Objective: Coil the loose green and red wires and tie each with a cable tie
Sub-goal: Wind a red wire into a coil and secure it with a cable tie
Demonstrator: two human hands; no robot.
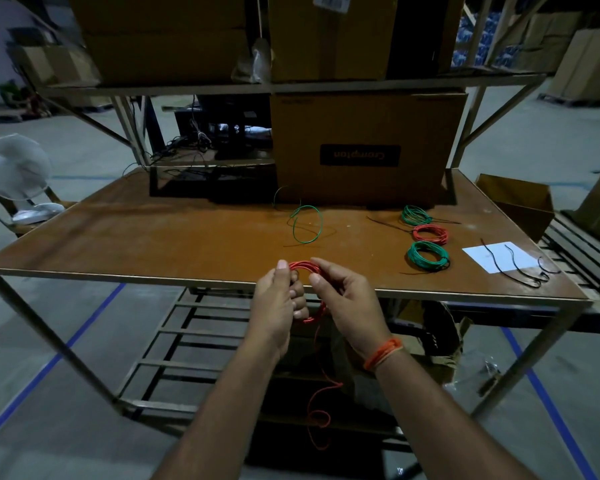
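Both hands, left hand [279, 299] and right hand [347, 299], grip a part-wound red wire coil [309, 271] over the desk [153, 237] edge; its hanging tail [317, 403] may snag, loosening turns.

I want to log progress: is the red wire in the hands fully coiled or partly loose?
Partly loose. Both hands, left and right, hold the red wire as a coil, but its tail hangs below the table.

Red wire coil [307, 266] between left hand [277, 299] and right hand [349, 299], above brown table [153, 237] edge.
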